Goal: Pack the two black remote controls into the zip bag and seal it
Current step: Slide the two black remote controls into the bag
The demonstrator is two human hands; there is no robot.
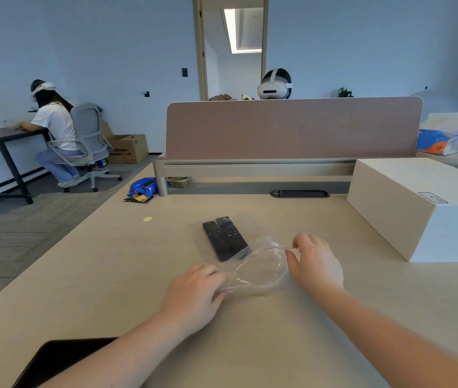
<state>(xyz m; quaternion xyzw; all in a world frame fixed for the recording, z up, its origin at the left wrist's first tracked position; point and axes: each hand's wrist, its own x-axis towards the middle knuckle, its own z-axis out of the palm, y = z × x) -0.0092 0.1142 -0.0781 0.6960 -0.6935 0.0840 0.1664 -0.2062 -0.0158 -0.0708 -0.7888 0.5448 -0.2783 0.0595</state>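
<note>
Both black remote controls [225,238] are lying side by side inside the clear zip bag [253,261] on the counter [110,275]. The left hand [194,296] and right hand [316,261] are each pinching one end of its mouth, which is gaping unsealed.

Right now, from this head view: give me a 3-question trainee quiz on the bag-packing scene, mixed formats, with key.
1. True or false: the zip bag is sealed.
2. How many black remote controls lie inside it?
3. Which hand pinches the bag's red-lined mouth at its far end: A) left hand B) right hand?

Key: 1 false, the mouth gapes open; 2 two, side by side; 3 B, while the left grips the near end.
</note>
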